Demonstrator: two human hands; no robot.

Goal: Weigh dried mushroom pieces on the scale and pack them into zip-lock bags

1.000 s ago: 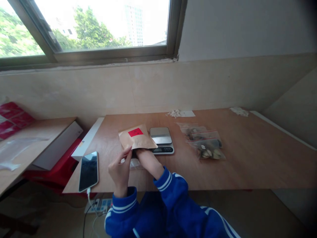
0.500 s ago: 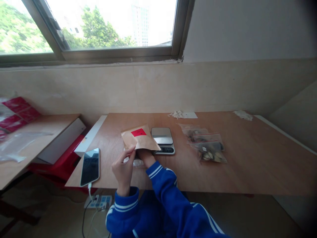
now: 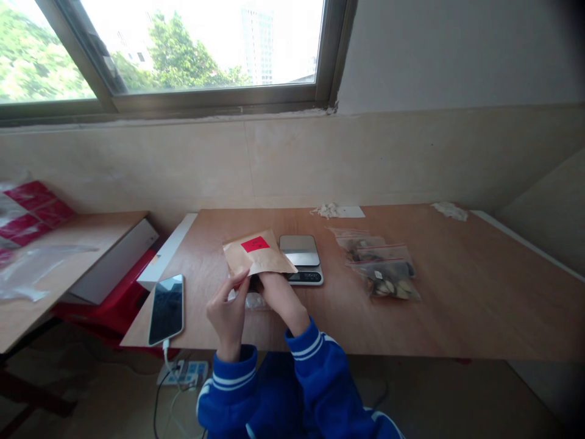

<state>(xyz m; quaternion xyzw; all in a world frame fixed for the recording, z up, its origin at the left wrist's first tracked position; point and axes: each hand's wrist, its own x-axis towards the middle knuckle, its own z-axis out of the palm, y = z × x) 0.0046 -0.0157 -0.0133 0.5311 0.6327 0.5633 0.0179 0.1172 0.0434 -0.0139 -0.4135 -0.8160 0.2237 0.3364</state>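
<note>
My left hand (image 3: 228, 310) pinches the near edge of a brown paper bag (image 3: 274, 259) that carries a red label (image 3: 255, 244). The bag is tilted above the table, its mouth toward me. My right hand (image 3: 281, 296) reaches into that mouth, so its fingers are hidden and what they hold, if anything, does not show. Under the bag, between my wrists, part of a clear plastic bag (image 3: 256, 300) lies on the table. Just right of the paper bag sits a digital kitchen scale (image 3: 298, 250) with nothing on its silver plate.
Zip bags of dried pieces (image 3: 388, 286) lie to the right on the wooden table (image 3: 457, 292). A phone (image 3: 167, 310) with a white cable rests at the left edge. White scraps (image 3: 326, 210) lie along the back. A power strip (image 3: 185, 373) is on the floor.
My right hand has drawn back a little toward me and to the right, so more of its back and wrist shows. My left hand and the paper bag have hardly moved.
</note>
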